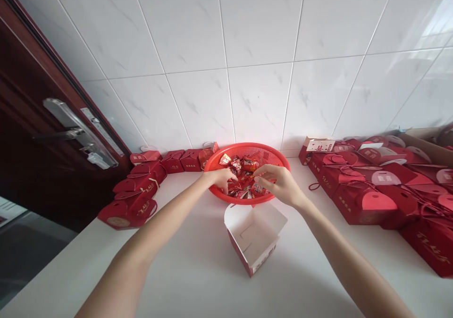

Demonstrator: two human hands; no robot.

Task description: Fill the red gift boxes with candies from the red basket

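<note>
A red plastic basket [283, 163] with perforated sides holds wrapped candies [244, 164], mostly red and shiny. Reaching in from the left is my left hand [223, 178], its fingers apart and pointing down among the candies. On the basket's right side my right hand [278, 181] hovers over the rim, thumb and index finger bent with a gap between them. I see nothing held in either hand, though the left fingertips are partly hidden. Just in front of the basket stands a small cardboard box [253, 238], flaps up, white inside and red outside, with no candies in it.
Closed red gift boxes [134, 205] line the table's left and back edge. Many more red boxes [368, 190] crowd the right side, some with cords. Behind the white table [191, 261] rises a tiled wall [258, 101]. A dark door [42, 134] with a metal handle is at left.
</note>
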